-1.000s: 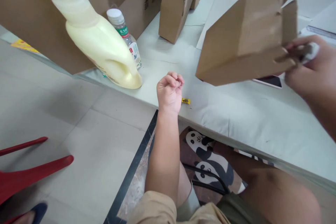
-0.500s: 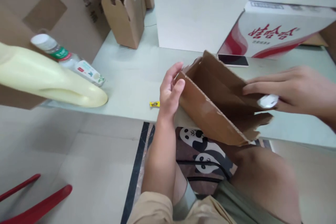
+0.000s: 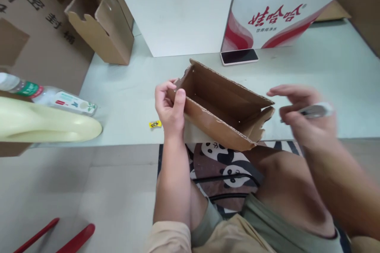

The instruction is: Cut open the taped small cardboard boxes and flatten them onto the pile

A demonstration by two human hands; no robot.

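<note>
A brown cardboard box (image 3: 219,124) is tilted over the table's front edge, its open top facing me and its inside bare. My left hand (image 3: 171,104) grips its left end, thumb on the near wall and fingers around the end panel. Just off the box's right end is my right hand (image 3: 305,106), closed around a slim white-grey object (image 3: 319,110) whose kind is blurred; the forefinger sticks out toward the flap. Notched flaps (image 3: 261,122) stand loose at that right end. A small yellow wrapped piece (image 3: 154,124) lies beside my left wrist.
Cut cardboard boxes (image 3: 102,27) stand at the back left. White cartons (image 3: 184,19) line the back, with a phone (image 3: 240,57) before them. On the left lie a plastic bottle (image 3: 65,101) and a pale yellow rounded object (image 3: 50,120). Red bars (image 3: 75,239) show below.
My right hand has come out of the box's right end, still holding the white-grey object. The box has turned, showing more of its inside. The view has shifted to the right.
</note>
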